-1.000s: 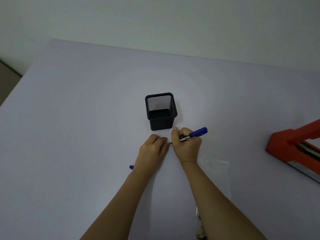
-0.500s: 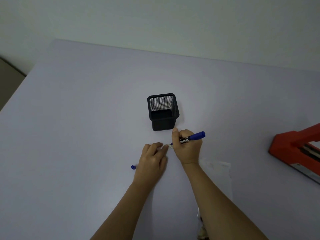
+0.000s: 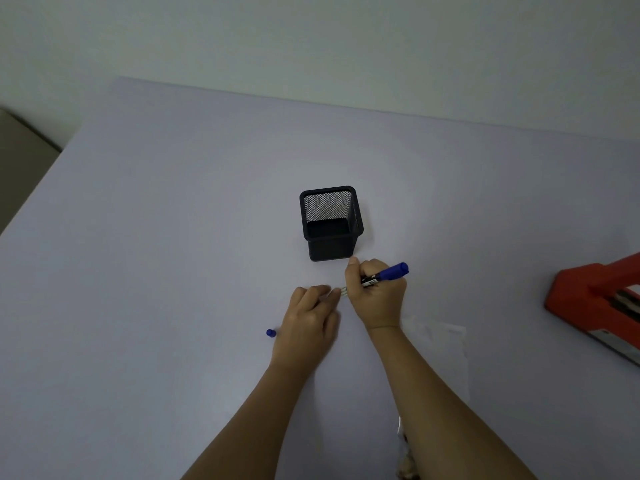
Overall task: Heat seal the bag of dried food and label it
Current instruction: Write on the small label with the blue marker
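Note:
My right hand (image 3: 377, 297) grips a blue marker (image 3: 389, 273), its blue end pointing up and right and its tip down at the table. My left hand (image 3: 310, 322) lies on the table just left of the tip, its fingertips touching a small white label (image 3: 343, 291) that barely shows between the two hands. The marker's blue cap (image 3: 270, 332) lies on the table left of my left hand. A clear plastic bag (image 3: 440, 355) lies flat under my right forearm; dried food (image 3: 407, 471) shows at the bottom edge. The orange heat sealer (image 3: 595, 299) sits at the right edge.
A black mesh pen holder (image 3: 330, 223) stands just beyond my hands, with nothing in it. The pale lavender table (image 3: 156, 237) runs to a white wall at the back and ends in an edge on the left.
My left hand has slid back and a little left from the marker tip, its fingers now stretched toward the label. My right hand and the marker have hardly moved.

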Demonstrator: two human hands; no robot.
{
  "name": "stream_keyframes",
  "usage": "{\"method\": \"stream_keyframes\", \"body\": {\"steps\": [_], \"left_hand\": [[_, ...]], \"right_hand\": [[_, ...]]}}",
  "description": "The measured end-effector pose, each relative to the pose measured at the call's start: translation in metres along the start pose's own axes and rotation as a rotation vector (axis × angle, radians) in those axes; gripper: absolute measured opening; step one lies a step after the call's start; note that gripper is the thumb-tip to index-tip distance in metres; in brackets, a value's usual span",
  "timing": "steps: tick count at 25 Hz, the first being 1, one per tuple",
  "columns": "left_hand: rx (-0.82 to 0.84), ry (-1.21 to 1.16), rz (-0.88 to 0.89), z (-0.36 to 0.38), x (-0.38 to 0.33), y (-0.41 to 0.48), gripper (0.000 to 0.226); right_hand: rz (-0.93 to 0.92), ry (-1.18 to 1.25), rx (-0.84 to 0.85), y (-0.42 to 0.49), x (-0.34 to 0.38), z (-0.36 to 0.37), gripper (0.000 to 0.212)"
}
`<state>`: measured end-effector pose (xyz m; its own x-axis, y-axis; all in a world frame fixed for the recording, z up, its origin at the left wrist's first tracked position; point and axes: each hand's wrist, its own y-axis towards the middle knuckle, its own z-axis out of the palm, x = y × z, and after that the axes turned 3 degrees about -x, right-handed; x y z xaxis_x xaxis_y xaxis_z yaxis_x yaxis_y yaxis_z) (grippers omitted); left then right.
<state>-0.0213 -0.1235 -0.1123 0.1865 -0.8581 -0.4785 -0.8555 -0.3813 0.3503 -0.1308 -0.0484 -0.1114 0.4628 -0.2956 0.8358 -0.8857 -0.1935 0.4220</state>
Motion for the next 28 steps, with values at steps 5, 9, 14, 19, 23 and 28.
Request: {"method": "stream_keyframes", "body": {"steps": [5, 9, 14, 19, 23, 28], "left_hand": [[-0.009, -0.004, -0.009, 0.0003, -0.0001, -0.0005, 0.035], [-0.008, -0.006, -0.012, 0.0000, -0.0005, 0.0002, 0.036], [-0.003, 0.000, -0.014, 0.0001, -0.0005, -0.0001, 0.036], [-0.005, -0.007, -0.025, 0.0001, -0.0014, 0.0012, 0.035], [-0.006, -0.012, -0.026, 0.0000, -0.0015, -0.0002, 0.034], [-0.015, -0.015, -0.025, 0.0005, -0.0020, 0.0003, 0.034]], "right_hand": [[0.015, 0.020, 0.022, -0.0015, 0.0005, -0.0005, 0.042], [0.016, 0.027, 0.038, -0.0012, 0.0014, -0.0001, 0.041], [0.033, 0.027, 0.022, -0.0008, 0.0009, 0.0005, 0.040], [0.032, 0.039, 0.006, 0.0002, 0.0025, -0.0002, 0.038], [0.019, 0.048, 0.025, -0.0017, 0.0024, -0.0006, 0.038], [0.040, 0.025, 0.004, -0.0004, 0.0011, -0.0001, 0.041]]}}
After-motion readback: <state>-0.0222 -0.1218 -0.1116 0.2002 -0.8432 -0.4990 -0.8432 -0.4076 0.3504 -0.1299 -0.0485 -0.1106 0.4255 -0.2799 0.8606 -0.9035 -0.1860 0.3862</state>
